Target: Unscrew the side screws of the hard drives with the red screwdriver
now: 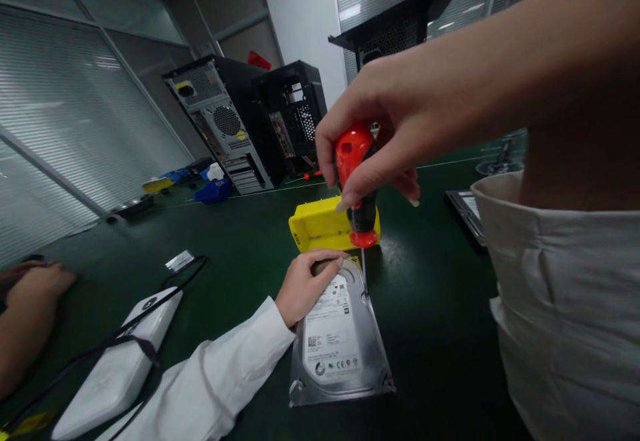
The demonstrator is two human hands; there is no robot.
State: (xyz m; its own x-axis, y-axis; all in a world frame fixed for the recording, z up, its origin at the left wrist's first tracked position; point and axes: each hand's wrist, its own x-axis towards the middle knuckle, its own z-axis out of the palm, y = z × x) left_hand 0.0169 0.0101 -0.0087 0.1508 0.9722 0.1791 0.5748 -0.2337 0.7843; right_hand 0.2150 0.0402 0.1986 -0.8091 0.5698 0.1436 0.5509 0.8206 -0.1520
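Note:
A silver hard drive point(345, 361) with a white label lies flat on the dark green table. My left hand point(310, 282) grips its far left side, thumb on top and fingers around the far edge. From above, my right hand point(380, 127) is closed around the red and black handle of a screwdriver point(356, 161). The screwdriver stands nearly upright, its thin shaft meeting a screw spot on the drive's right edge. Whether the tip sits in the screw is too small to tell. Just behind the drive is a yellow plastic bin point(320, 224).
Black computer cases point(235, 121) stand at the back. A white power bank point(120, 367) with a black cable lies at left, near another person's hand point(45, 287). A second drive point(467, 214) is at right. A blue bin point(215, 191) sits at back left.

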